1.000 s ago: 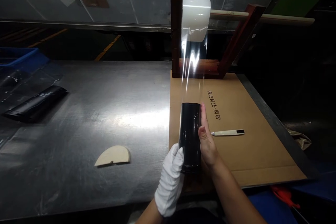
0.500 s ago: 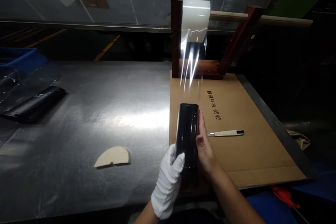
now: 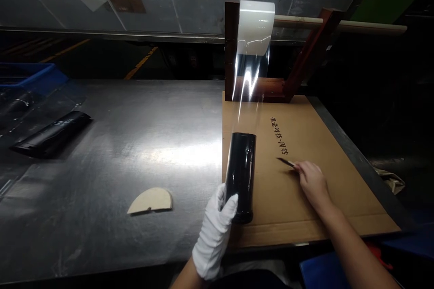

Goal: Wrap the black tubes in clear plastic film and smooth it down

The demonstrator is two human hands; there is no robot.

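Observation:
My left hand [image 3: 217, 221], in a white glove, grips the lower left side of a glossy black casing [image 3: 241, 174] held over the cardboard. A strip of clear film [image 3: 249, 83] runs from the casing's top up to a film roll [image 3: 257, 27] on a wooden stand. To the right, my bare right hand [image 3: 312, 183] is closed on the handle of a craft knife [image 3: 286, 162]. Its dark tip points left, apart from the casing. Most of the handle is hidden in my fingers.
A cardboard sheet [image 3: 305, 203] with printed characters covers the table's right part. The wooden stand [image 3: 307, 54] rises at its far edge. On the metal table [image 3: 111, 235] lie a half-round beige piece [image 3: 152, 200] and another black casing [image 3: 54, 133], near a blue bin [image 3: 27, 74].
My right hand has left the casing's right side and moved right, picking the knife up off the cardboard. My left hand still holds the casing in nearly the same place.

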